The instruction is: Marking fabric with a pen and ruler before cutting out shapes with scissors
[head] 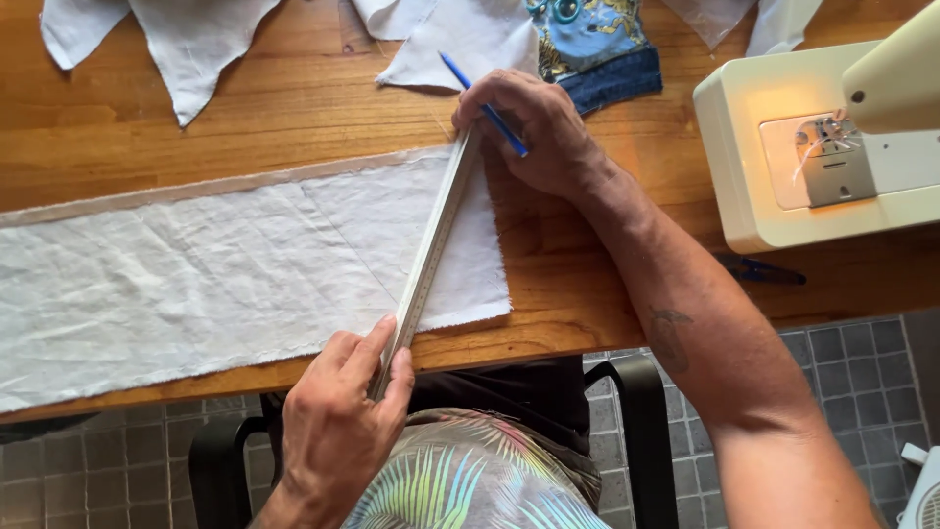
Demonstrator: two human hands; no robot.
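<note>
Fingers of the right hand (543, 127) close around a blue pencil (485, 103), which sticks out slantwise above the knuckles with its upper end over a white cloth piece; the same fingertips press down on the far end of a long metal ruler (431, 245). The left hand (338, 421) pinches the near end of the ruler between thumb and forefinger, right at the table's front edge.

The ruler lies slantwise across the right end of a long strip of white cloth (215, 284), running from the strip's upper border down to its frayed lower edge. A faint slanted line shows on the cloth just left of the ruler. The strip stretches leftward out of view on a wooden table (294, 108).

Beyond the hands lie several cut white cloth triangles (196, 39) and a small bundle of blue patterned fabric (597, 49). To the right stands a cream sewing machine (783, 167), its metal needle plate lit. A dark-handled tool (764, 272), partly hidden by the right forearm, lies just in front of the machine. Below the table edge show a black chair (641, 431) and a grey tiled floor (852, 362).
</note>
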